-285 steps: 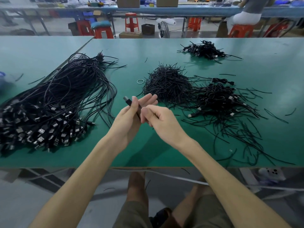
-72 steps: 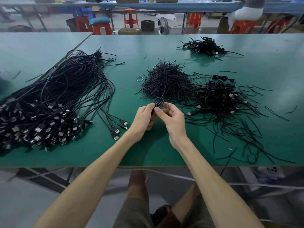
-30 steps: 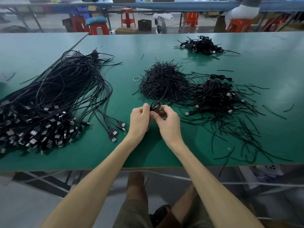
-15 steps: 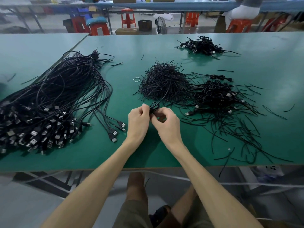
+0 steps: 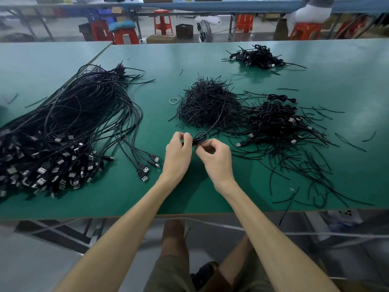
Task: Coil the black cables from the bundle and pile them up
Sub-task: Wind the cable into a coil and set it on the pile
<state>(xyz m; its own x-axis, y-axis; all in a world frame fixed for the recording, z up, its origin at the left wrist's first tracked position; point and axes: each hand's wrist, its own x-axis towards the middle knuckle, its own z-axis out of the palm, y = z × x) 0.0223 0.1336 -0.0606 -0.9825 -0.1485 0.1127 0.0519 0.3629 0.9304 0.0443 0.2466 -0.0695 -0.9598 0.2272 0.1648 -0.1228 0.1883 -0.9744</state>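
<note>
The left hand point(image 5: 179, 152) pinches the small coiled black cable point(image 5: 199, 138) steady above the green table point(image 5: 130, 197) while the right hand point(image 5: 214, 159) pinches its middle, probably binding it for the pile of coiled cables point(image 5: 273, 121) nearby.

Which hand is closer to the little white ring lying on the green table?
Left. The left hand is almost straight in front of the white ring, on the person's side; the right hand lies farther off to the right.

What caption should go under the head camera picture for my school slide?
Left hand and right hand hold a coiled black cable over the green table, right of the uncoiled bundle.
</note>
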